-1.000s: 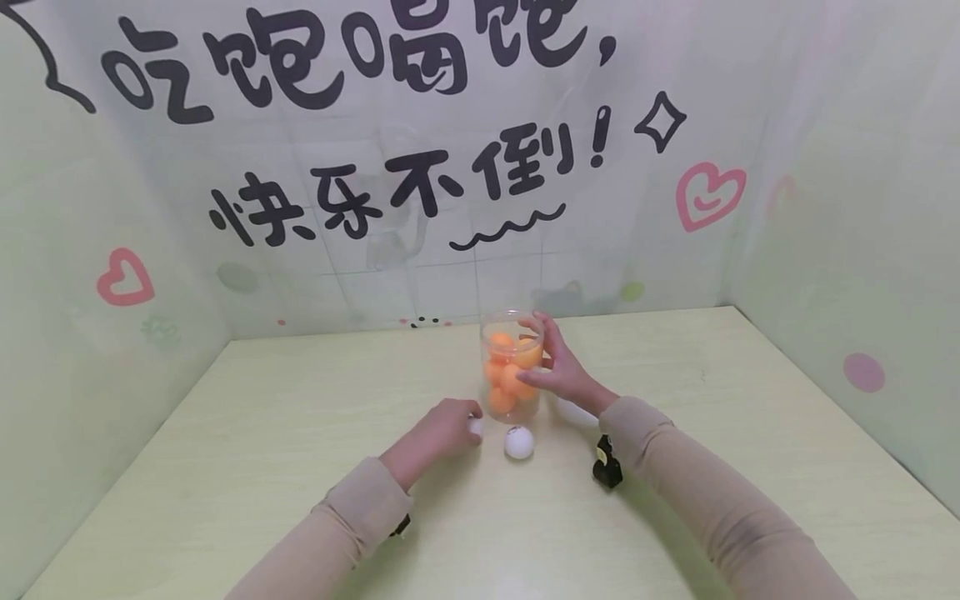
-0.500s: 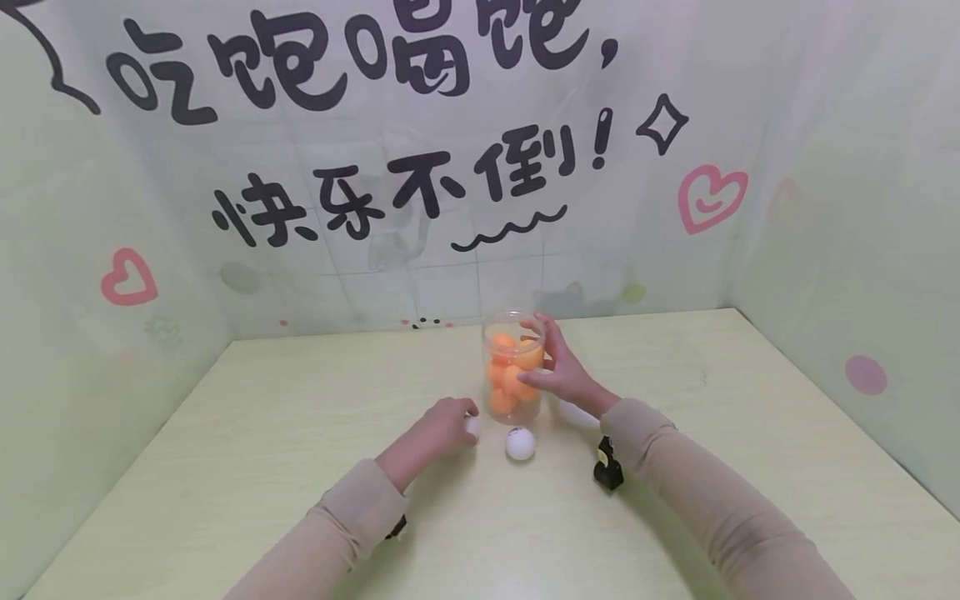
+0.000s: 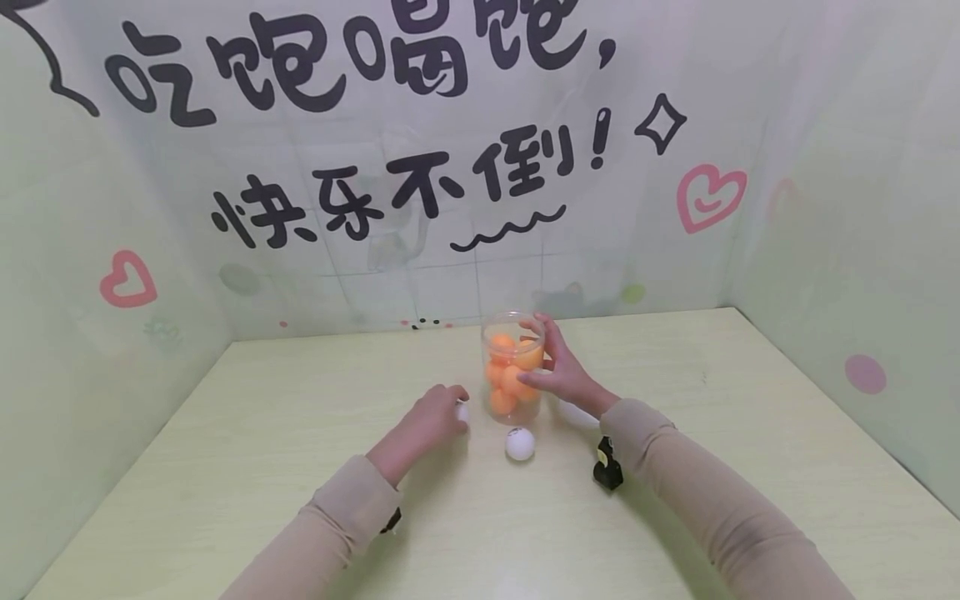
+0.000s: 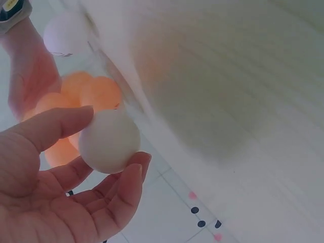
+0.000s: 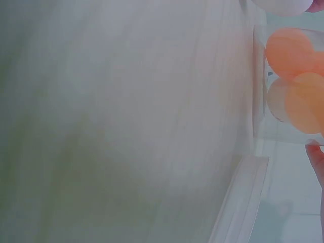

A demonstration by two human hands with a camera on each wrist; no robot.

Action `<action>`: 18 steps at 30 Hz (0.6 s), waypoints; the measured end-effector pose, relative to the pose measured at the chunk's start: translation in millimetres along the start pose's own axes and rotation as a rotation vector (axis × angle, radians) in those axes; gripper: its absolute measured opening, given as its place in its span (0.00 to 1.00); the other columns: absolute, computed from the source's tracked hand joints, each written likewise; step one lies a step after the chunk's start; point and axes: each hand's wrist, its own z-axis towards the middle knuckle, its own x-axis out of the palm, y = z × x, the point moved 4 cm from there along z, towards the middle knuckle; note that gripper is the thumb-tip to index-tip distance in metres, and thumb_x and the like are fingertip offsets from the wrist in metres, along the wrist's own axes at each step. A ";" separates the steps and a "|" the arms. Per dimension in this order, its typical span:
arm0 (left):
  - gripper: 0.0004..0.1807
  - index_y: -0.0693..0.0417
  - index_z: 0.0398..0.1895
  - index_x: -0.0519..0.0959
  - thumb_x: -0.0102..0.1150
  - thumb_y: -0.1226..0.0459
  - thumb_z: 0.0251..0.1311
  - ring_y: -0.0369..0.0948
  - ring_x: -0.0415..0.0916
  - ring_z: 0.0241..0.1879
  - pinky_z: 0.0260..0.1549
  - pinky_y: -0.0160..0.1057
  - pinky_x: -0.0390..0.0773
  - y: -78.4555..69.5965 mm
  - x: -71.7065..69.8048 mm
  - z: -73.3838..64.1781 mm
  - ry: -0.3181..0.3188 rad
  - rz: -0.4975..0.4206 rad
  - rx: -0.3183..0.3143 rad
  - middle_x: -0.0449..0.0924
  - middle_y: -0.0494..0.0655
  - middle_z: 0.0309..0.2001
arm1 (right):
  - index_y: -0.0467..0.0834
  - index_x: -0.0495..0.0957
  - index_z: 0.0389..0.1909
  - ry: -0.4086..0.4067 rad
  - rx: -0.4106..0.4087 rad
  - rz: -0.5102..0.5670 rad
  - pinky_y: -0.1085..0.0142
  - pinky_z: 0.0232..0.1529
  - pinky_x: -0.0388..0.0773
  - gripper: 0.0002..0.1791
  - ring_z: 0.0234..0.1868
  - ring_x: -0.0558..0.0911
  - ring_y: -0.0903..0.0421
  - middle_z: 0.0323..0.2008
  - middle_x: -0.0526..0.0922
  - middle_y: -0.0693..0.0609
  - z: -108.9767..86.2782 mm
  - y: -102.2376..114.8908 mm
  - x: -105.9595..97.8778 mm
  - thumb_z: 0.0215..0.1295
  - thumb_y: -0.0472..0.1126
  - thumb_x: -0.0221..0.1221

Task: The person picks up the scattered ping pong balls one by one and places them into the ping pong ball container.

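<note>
My left hand [image 3: 431, 425] pinches a white ping-pong ball [image 4: 110, 142] between thumb and fingertips, just left of a clear plastic jar [image 3: 512, 323]. In the left wrist view the ball is raised off the tabletop. Several orange ping-pong balls [image 3: 504, 400] fill the lower part of the jar, which stands upright and has no lid on it. From its right side my right hand [image 3: 562, 371] grips the jar, thumb in front and fingers behind. Another white ping-pong ball [image 3: 520, 444] lies on the table in front of the jar.
A translucent lid [image 5: 243, 202] lies on the pale wooden table [image 3: 300, 400], partly hidden under my right wrist in the head view. Behind the table stands a printed curtain wall [image 3: 360, 283], with more sheeting at both sides.
My left hand has moved a little left and away from the jar, carrying the white ping-pong ball. My right hand and the jar have stayed in place.
</note>
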 end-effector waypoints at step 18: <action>0.21 0.60 0.51 0.74 0.59 0.69 0.50 0.47 0.71 0.38 0.42 0.47 0.74 -13.0 -27.4 3.6 -0.119 -0.033 -0.002 0.73 0.58 0.44 | 0.46 0.43 0.67 -0.007 0.003 0.005 0.43 0.58 0.61 0.44 0.65 0.60 0.42 0.68 0.53 0.43 3.5 -17.2 -2.4 0.54 0.29 0.59</action>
